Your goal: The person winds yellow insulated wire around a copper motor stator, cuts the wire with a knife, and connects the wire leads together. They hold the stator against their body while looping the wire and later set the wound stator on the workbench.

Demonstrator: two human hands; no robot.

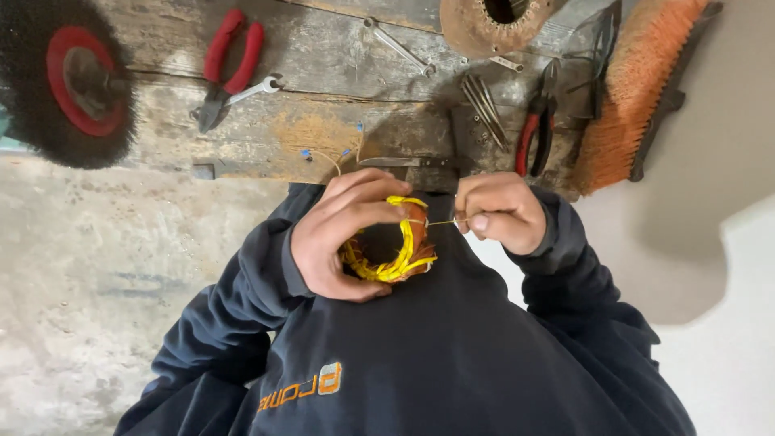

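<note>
Left hand (343,234) curled tight around copper coil (401,242), held at chest, before workbench (323,121). Right hand (496,211) pinches thin yellow lacing strand (440,222), taut. Risk: overpull snaps strand; pinch slips, binding slackens.

head view, close, looking straight down

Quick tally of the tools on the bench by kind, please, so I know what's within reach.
Pliers: 2 (red-handled; red-and-black)
Spanners: 2 (small; long)
Brushes: 2 (round wire wheel; orange broom head)
Knife: 1
Total: 7
</note>
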